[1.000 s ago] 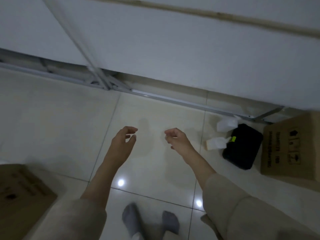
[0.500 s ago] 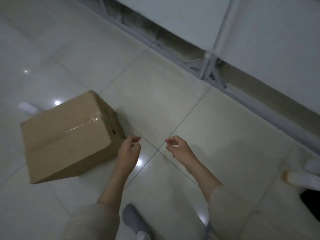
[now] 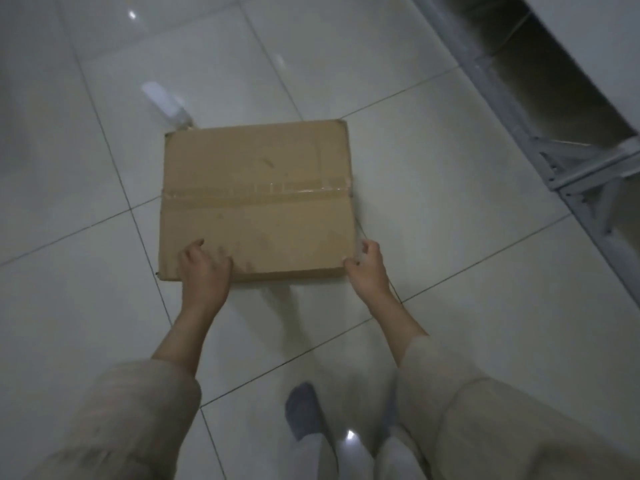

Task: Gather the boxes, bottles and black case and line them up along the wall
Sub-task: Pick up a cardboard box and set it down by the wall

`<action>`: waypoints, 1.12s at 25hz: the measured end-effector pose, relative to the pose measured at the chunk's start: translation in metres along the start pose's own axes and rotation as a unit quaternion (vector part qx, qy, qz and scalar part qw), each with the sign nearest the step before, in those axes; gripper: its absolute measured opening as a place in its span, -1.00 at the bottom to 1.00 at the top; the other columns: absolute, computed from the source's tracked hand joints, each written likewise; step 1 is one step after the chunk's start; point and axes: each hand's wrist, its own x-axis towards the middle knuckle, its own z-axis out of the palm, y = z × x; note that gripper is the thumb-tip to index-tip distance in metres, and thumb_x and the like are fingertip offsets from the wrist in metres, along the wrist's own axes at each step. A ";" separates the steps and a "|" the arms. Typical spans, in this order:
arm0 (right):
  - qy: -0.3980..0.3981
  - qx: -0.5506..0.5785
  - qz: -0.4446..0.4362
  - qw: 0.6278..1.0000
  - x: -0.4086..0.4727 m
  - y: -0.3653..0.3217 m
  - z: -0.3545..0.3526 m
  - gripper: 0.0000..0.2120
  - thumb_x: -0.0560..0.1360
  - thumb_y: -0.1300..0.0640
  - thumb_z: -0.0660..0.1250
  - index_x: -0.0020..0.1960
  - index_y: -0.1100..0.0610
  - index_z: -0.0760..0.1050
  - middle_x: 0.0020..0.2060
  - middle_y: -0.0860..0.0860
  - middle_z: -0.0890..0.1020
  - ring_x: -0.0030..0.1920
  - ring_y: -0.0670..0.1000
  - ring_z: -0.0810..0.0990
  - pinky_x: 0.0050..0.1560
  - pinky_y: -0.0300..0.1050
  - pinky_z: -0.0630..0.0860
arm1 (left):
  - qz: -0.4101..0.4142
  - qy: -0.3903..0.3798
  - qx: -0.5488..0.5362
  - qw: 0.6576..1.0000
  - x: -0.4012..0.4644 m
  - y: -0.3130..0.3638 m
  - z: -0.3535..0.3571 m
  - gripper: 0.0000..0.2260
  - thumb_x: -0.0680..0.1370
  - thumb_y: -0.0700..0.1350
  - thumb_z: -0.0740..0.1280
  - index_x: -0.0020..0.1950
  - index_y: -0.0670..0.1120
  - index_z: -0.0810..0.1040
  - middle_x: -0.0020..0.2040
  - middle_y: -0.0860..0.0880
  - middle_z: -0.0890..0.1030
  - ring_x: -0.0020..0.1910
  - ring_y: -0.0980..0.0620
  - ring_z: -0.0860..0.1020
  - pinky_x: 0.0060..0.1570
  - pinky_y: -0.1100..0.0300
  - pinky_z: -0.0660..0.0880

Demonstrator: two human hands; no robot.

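A taped brown cardboard box (image 3: 256, 199) sits on the tiled floor right in front of me. My left hand (image 3: 204, 268) lies on the box's near left corner, fingers spread over its top. My right hand (image 3: 369, 268) is at the near right corner, fingers curled against the edge. A white bottle (image 3: 164, 103) lies on the floor just behind the box's far left corner, partly hidden by it. The black case and the other box are out of view.
A grey metal frame (image 3: 561, 174) runs along the foot of the white wall at the upper right. My feet in grey socks (image 3: 304, 414) stand on the tiles below the box. Glossy floor tiles surround the box on all sides.
My view has swung left from the wall and black case to this box. Both hands have moved from open air onto the box's near corners.
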 end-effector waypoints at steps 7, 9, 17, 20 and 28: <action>-0.006 0.016 0.044 0.999 0.064 0.010 0.022 -0.32 0.51 -0.09 0.24 0.50 0.10 0.04 0.47 0.07 0.26 0.41 0.14 0.31 0.36 0.15 0.33 | -0.159 0.023 0.008 0.987 0.081 -0.071 -0.003 -0.15 0.43 0.11 0.37 0.49 -0.22 -0.04 0.54 -0.22 -0.04 0.50 -0.26 -0.02 0.45 -0.19 0.06; -0.053 0.070 0.062 0.994 0.068 0.016 0.021 -0.35 0.49 -0.16 0.23 0.47 0.01 0.09 0.41 0.01 0.33 0.34 0.13 0.40 0.16 0.16 0.50 | -0.182 -0.001 -0.100 0.978 0.091 -0.085 0.000 -0.19 0.40 0.12 0.40 0.45 -0.20 0.06 0.49 -0.20 0.17 0.42 -0.25 0.24 0.31 -0.23 0.32; -0.029 0.093 -0.002 0.995 0.077 0.022 -0.037 -0.53 0.56 -0.08 0.14 0.43 0.02 0.21 0.29 0.03 0.45 0.13 0.01 0.46 -0.03 0.03 0.58 | -0.126 0.002 -0.182 0.975 0.059 -0.039 0.024 -0.52 0.40 0.00 0.45 0.12 -0.09 0.23 0.34 -0.18 0.32 0.24 -0.14 0.41 0.09 -0.09 0.52; -0.004 0.103 0.021 0.994 0.074 0.039 -0.096 -0.50 0.56 -0.10 0.12 0.45 0.04 0.18 0.35 0.07 0.41 0.13 0.04 0.45 -0.07 0.02 0.57 | -0.086 -0.041 -0.155 0.983 0.040 0.012 0.051 -0.48 0.40 -0.01 0.45 0.20 -0.15 0.26 0.31 -0.19 0.33 0.25 -0.19 0.41 0.13 -0.19 0.50; 0.215 0.267 0.114 0.932 -0.011 0.176 -0.293 -0.54 0.56 -0.08 0.13 0.42 0.02 0.23 0.25 -0.02 0.40 0.22 0.08 0.44 0.06 0.13 0.56 | 0.122 -0.250 -0.066 0.958 -0.066 0.198 0.204 -0.50 0.42 -0.02 0.43 0.20 -0.19 0.29 0.24 -0.23 0.37 0.19 -0.21 0.43 0.14 -0.20 0.48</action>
